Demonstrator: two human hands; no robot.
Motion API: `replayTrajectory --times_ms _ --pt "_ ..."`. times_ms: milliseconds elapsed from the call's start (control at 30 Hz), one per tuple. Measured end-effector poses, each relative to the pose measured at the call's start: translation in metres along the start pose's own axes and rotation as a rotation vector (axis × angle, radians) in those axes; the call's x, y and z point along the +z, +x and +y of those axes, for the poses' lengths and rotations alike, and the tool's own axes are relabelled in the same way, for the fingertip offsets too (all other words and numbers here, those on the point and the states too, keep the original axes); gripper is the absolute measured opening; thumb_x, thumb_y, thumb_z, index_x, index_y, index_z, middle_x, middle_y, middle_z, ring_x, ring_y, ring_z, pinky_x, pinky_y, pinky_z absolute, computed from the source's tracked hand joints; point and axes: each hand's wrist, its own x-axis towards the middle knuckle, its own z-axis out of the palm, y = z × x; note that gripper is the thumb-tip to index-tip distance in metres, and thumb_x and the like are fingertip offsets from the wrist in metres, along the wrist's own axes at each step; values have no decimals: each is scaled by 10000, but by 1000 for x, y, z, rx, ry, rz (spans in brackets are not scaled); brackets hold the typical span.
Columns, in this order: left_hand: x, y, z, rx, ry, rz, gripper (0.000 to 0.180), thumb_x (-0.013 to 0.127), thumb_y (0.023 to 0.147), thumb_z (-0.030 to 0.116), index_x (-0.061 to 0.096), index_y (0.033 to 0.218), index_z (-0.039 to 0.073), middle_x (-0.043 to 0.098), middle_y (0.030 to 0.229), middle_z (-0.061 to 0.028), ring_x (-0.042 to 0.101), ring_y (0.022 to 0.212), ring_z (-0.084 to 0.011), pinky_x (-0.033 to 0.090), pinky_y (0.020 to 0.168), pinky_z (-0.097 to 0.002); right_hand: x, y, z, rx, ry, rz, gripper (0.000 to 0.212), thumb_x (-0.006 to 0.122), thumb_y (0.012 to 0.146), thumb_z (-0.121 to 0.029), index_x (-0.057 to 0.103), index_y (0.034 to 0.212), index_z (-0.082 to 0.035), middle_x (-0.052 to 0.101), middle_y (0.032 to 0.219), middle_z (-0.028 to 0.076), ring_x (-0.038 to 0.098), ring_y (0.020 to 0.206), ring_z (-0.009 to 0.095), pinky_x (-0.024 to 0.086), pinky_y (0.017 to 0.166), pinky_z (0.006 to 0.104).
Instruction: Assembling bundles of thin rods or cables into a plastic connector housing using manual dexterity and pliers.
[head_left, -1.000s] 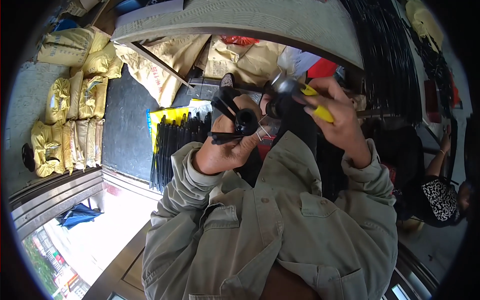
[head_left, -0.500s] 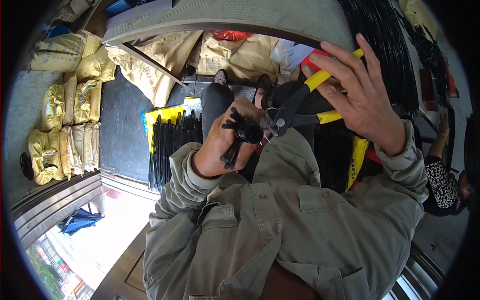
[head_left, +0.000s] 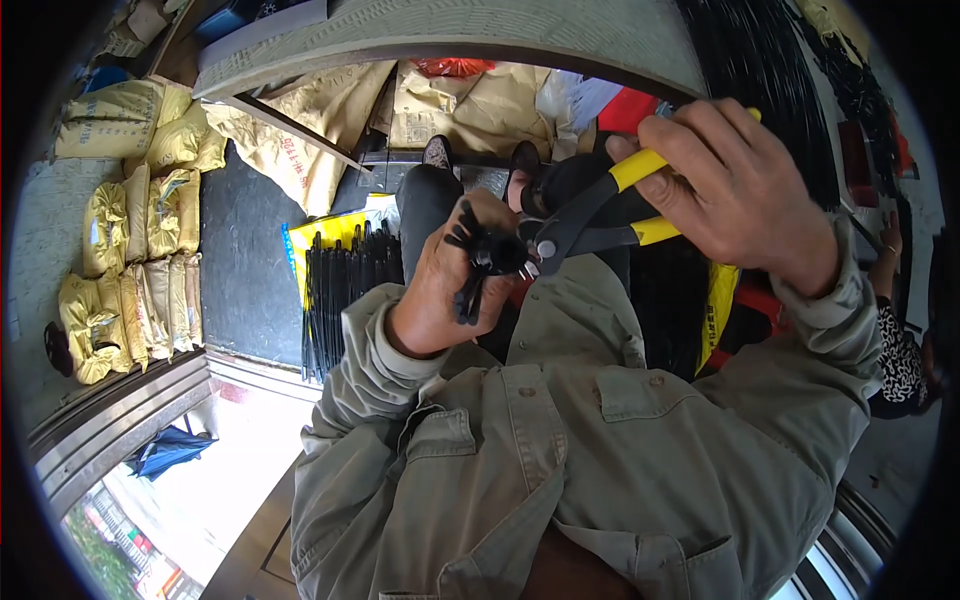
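My left hand (head_left: pixel 440 285) is closed round a bundle of thin black rods about a round black tube (head_left: pixel 497 254), which looks like a folded umbrella frame seen end-on. Several black rod tips fan out on its left side. In my right hand (head_left: pixel 735 190) are pliers (head_left: pixel 585 225) with yellow grips and a dark metal head, my fingers curled over the upper grip. Their jaws sit against the right side of the tube, beside bright bits of metal wire. Exactly what lies between the jaws is too small to tell.
A bundle of black rods (head_left: pixel 350 290) stands on a yellow sheet at the left, another black bundle (head_left: pixel 765 90) at the far right. Stacked yellow sacks (head_left: pixel 105 220) line the left wall. A grey tabletop (head_left: pixel 480 35) spans the far side. Another person's patterned garment (head_left: pixel 895 365) shows at the right.
My right hand has curled in further over the pliers, its fingers no longer stretched out. The pliers' head has shifted slightly left, closer to the tube.
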Motion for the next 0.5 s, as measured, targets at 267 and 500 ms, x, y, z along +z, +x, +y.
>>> replayTrajectory --times_ms 267,500 --pt "-7 6 3 20 -1 -198 231 547 794 109 439 959 -12 477 829 -127 499 711 -244 406 637 -337 -11 47 44 -593 -347 175 134 481 903 -219 504 833 -107 449 698 13 435 640 92 352 559 274" --pt "-5 10 -9 25 184 143 173 537 793 81 438 909 0 473 815 -121 479 690 -243 393 630 -330 49 9 -33 219 -435 425 171 634 778 -171 610 941 -130 481 1109 -27 466 1092 143 247 1009 468"
